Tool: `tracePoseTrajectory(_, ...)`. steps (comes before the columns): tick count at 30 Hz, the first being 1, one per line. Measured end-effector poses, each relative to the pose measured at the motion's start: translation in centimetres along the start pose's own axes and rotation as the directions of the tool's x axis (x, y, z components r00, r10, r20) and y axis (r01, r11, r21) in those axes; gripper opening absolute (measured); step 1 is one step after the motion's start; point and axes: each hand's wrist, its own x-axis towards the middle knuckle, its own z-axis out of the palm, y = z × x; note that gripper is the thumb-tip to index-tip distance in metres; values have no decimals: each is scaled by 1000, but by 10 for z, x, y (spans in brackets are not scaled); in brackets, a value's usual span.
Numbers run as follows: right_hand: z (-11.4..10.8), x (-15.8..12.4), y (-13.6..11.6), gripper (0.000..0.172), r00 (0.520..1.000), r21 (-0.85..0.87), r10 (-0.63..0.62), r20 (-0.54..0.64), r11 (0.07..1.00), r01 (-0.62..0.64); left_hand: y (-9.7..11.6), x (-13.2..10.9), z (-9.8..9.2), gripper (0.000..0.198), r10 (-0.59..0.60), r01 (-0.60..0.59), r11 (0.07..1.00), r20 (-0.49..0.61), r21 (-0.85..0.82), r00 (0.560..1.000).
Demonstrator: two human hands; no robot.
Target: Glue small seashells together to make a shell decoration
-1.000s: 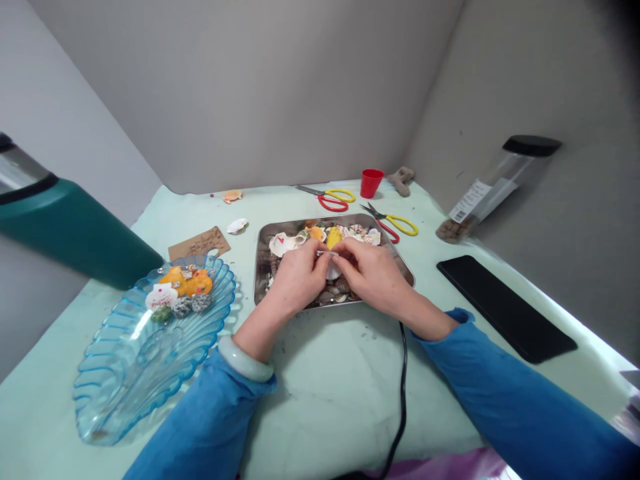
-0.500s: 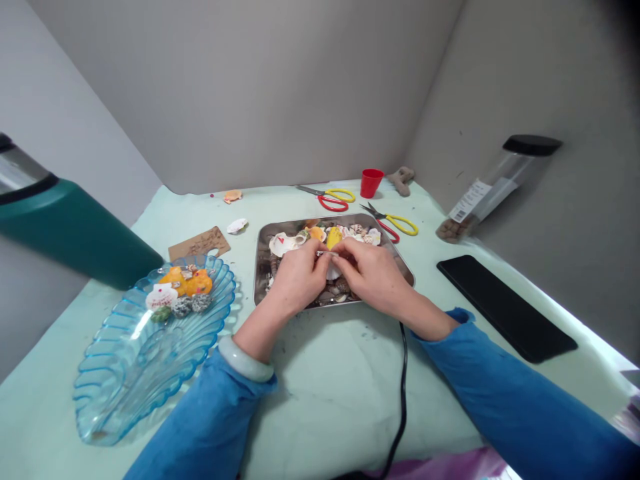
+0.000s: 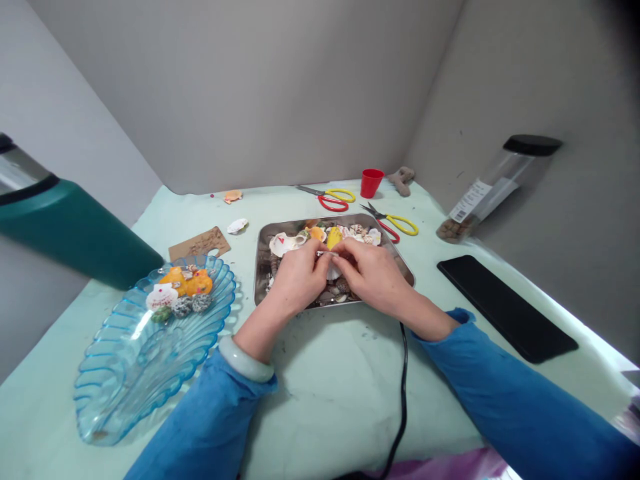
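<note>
My left hand (image 3: 303, 275) and my right hand (image 3: 373, 275) meet above a metal tray (image 3: 258, 267) full of seashells. Both are closed, thumbs and forefingers pinching a small thin white piece (image 3: 327, 253) between them; its exact kind is too small to tell. Just under the fingertips a white shell surface (image 3: 334, 271) shows, and I cannot tell whether it belongs to that piece. In the tray lie a large white shell (image 3: 286, 244), a yellow shell (image 3: 334, 237), an orange one (image 3: 317, 233) and many small brown shells (image 3: 342, 287). My hands hide the tray's middle.
A blue clear shell-shaped dish (image 3: 145, 373) with decorated shells stands left, by a green bottle (image 3: 75, 227) and a brown card (image 3: 200, 245). Behind are two scissors (image 3: 327, 195) (image 3: 393, 220) and a red cup (image 3: 371, 183). Right: a clear jar (image 3: 493, 190), black slab (image 3: 505, 307), black cable (image 3: 403, 393).
</note>
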Motion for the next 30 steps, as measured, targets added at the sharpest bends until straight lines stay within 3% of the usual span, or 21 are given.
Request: tracePoseTrajectory(30, 0, 0, 0, 17, 1000, 12, 3, -3, 1000, -3, 1, 0, -2, 22, 10, -10, 1000, -12, -14, 1000)
